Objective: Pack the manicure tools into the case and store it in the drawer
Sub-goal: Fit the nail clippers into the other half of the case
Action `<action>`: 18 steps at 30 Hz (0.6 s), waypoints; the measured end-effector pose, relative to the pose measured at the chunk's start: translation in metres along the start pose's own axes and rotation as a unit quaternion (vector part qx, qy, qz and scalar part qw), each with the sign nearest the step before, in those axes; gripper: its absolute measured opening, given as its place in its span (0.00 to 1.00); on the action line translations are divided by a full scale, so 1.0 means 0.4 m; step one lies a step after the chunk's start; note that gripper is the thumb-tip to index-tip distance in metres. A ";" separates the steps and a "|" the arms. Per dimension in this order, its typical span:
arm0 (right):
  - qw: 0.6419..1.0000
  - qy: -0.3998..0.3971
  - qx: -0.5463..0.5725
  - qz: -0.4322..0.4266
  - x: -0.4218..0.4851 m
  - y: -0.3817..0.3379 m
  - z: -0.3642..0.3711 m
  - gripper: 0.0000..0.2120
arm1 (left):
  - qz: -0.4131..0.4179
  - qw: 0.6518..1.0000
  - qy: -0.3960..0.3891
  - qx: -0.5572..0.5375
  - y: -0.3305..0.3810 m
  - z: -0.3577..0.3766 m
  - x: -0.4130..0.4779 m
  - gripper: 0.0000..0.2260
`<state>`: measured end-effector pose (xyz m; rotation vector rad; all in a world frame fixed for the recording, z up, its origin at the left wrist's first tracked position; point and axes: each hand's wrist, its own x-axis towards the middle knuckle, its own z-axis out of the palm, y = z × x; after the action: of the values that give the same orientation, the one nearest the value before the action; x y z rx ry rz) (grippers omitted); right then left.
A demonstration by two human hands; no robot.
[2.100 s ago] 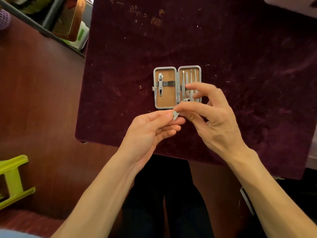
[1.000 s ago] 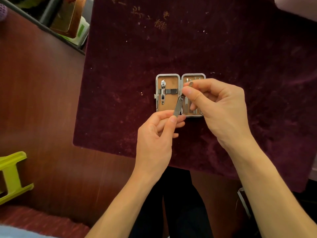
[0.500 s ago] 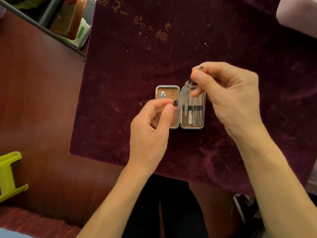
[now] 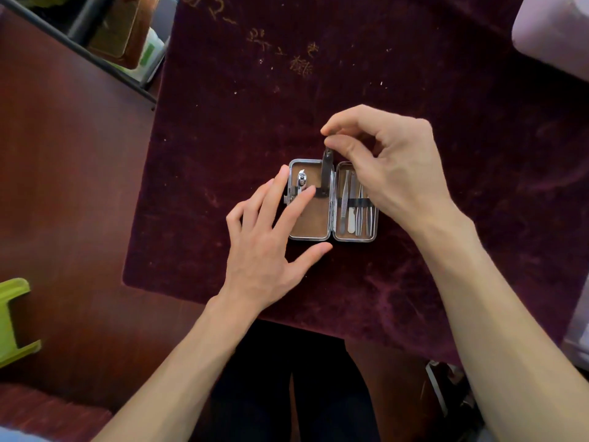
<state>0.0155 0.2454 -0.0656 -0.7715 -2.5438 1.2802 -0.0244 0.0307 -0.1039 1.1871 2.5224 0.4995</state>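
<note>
Head view: open manicure case (image 4: 310, 226) lies on the velvet-covered bench (image 4: 414, 90). Right hand (image 4: 392, 164) pinches a nail clipper (image 4: 326, 173) upright over the case's left half, likely to thread it under the strap; left hand (image 4: 271, 240), fingers straight, steadies the case.

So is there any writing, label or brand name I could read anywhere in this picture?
Gold marks on the maroon cloth, at its far edge: they look like stitched characters, too blurred to read.
Green and white pack on the shelf at the far left: any print is too small to read.
Open manicure case and its tools: no text shows.
</note>
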 end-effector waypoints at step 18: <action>0.999 -0.029 0.002 0.032 -0.006 -0.010 0.012 0.05 | 0.010 0.997 0.056 0.048 -0.011 0.048 -0.004 0.31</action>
<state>0.0144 0.2389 -0.0653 -0.8345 -2.5811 1.3456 -0.0184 0.0303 -0.1227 1.2532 2.6587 0.4655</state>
